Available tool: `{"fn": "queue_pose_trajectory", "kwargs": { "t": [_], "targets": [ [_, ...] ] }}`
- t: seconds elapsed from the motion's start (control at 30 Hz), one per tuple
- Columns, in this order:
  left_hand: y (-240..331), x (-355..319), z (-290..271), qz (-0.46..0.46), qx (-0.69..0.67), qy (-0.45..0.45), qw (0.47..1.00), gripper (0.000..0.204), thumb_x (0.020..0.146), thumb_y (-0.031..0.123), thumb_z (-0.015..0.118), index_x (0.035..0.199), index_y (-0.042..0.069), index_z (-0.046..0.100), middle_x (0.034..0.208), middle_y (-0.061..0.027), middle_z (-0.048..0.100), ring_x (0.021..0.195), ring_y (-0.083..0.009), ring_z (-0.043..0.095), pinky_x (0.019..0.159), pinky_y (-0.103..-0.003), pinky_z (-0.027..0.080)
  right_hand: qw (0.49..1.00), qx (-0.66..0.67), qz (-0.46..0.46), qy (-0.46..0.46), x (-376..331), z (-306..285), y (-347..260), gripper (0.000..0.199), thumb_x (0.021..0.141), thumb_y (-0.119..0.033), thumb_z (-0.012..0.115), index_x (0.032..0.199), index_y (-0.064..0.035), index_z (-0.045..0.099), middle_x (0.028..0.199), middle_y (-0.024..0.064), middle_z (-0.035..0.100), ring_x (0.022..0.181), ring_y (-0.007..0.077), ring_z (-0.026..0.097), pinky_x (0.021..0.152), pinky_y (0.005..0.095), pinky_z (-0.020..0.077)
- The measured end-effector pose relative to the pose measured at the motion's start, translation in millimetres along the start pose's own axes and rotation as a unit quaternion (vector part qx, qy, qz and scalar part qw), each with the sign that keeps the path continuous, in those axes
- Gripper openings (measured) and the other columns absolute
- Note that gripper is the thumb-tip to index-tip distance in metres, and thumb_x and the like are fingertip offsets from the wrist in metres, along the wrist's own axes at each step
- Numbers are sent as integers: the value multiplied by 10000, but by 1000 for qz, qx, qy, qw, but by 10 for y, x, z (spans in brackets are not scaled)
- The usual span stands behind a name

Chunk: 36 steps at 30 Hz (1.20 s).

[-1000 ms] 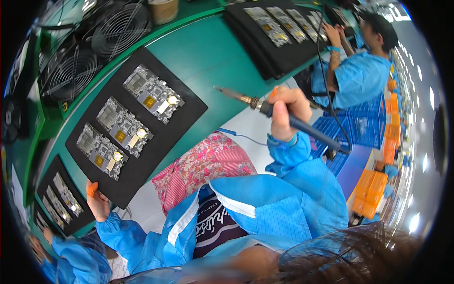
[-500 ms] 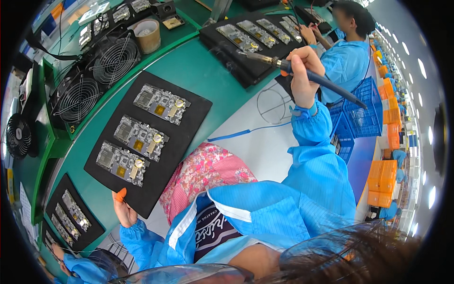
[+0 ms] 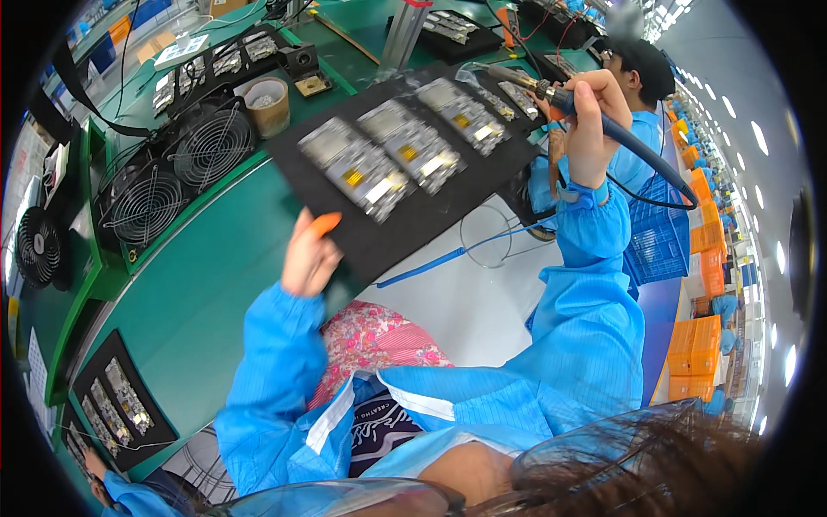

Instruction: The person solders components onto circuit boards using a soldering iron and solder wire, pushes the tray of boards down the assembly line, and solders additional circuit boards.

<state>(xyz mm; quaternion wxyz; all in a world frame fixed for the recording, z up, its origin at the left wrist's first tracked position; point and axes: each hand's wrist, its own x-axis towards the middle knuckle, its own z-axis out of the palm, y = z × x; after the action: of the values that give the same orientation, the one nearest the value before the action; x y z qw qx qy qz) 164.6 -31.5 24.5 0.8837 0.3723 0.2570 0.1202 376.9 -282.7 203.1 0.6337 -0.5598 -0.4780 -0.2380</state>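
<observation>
My left hand (image 3: pixel 312 254), an orange finger cot on one finger, is closed on the near left corner of a black foam pad (image 3: pixel 370 246). The pad is tilted and somewhat blurred, lying over part of another black pad at the right. Three populated circuit boards (image 3: pixel 412 146) rest on it in a row. My right hand (image 3: pixel 596 116) grips a soldering iron (image 3: pixel 637 142) up at the right, its tip end (image 3: pixel 508 76) pointing left above the far pad. A thin wisp, like smoke or film, shows near that tip.
Two round fan grilles (image 3: pixel 142 202) and a roll of tape (image 3: pixel 265 105) line the back of the green bench (image 3: pixel 207 284). Another pad with boards (image 3: pixel 125 396) lies at the left. A co-worker (image 3: pixel 642 77) sits at the right, beside blue crates (image 3: pixel 659 228).
My left hand has carried the black pad with its three boards to the right and away from me, over the far pad. My right hand has shifted slightly right and up with the soldering iron.
</observation>
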Motion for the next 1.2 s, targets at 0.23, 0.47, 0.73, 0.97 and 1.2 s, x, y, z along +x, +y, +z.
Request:
{"fn": "queue_pose_trajectory", "kwargs": {
  "t": [0.23, 0.47, 0.73, 0.97, 1.2],
  "targets": [
    [-133, 1212, 1161, 8, 13, -125, 992, 296, 914, -41, 365, 1143, 125, 450, 824, -11, 439, 431, -67, 265, 394, -242, 228, 1000, -20, 15, 8, 193, -66, -39, 140, 907, -107, 530, 814, -5, 551, 636, 6, 549, 521, 29, 497, 471, 172, 321],
    [-200, 1331, 902, 117, 297, 11, 947, 237, 943, 192, 551, 1079, 22, 456, 671, 15, 428, 432, -40, 305, 375, -242, 193, 999, -7, 15, 27, 122, -125, 62, 129, 905, -94, 522, 818, -2, 543, 681, 34, 563, 542, 54, 517, 485, 179, 356],
    [-578, 1432, 779, 56, 208, -20, 976, 634, 880, 26, 476, 1452, -14, 204, 1401, -159, 417, 890, -123, 488, 549, -219, 275, 999, -4, 21, 28, -27, -23, 333, 133, 904, -116, 535, 846, 3, 543, 720, 37, 576, 557, 46, 510, 504, 172, 359],
    [-665, 1618, 1033, 28, 143, -83, 986, 753, 798, -159, 310, 1492, 49, 105, 1566, -125, 131, 1386, -291, 299, 434, -185, 273, 997, -10, 26, 73, -40, -83, 398, 162, 896, -142, 526, 837, 10, 534, 718, 57, 561, 571, 80, 520, 517, 196, 381],
    [-833, 1819, 1223, 14, 123, -114, 986, 733, 861, -115, 369, 1495, 67, 49, 1578, -95, 75, 1388, -308, 290, 458, -202, 283, 996, -35, 41, 77, -79, -32, 382, 180, 898, -161, 512, 829, 5, 523, 723, 58, 537, 560, 93, 524, 503, 204, 427]
  ]
}}
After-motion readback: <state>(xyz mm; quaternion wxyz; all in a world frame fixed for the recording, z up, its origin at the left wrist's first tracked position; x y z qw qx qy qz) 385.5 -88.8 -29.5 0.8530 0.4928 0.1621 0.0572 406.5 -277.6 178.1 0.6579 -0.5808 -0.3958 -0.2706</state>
